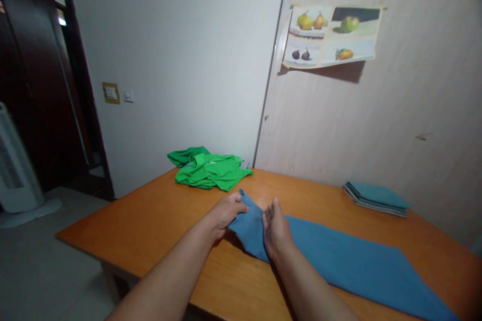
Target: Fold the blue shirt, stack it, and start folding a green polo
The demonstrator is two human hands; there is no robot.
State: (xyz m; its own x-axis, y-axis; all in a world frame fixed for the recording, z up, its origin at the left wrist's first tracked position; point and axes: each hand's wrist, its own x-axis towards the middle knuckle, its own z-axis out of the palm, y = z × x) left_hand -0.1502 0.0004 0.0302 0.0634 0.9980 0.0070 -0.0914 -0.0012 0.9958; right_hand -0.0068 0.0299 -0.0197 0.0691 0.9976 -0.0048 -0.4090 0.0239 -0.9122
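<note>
A long blue cloth (339, 256) lies across the orange wooden table (150, 225), running from the middle toward the near right. My left hand (226, 213) is closed on the cloth's far left end, pinching its edge. My right hand (276, 228) lies flat on the cloth just to the right, fingers stretched out together and pressing it down.
A crumpled green garment (207, 168) sits at the table's far left corner. A stack of folded cloths (376, 198) rests at the far right by the wall. A white fan (15, 170) stands on the floor at left, beside a dark doorway.
</note>
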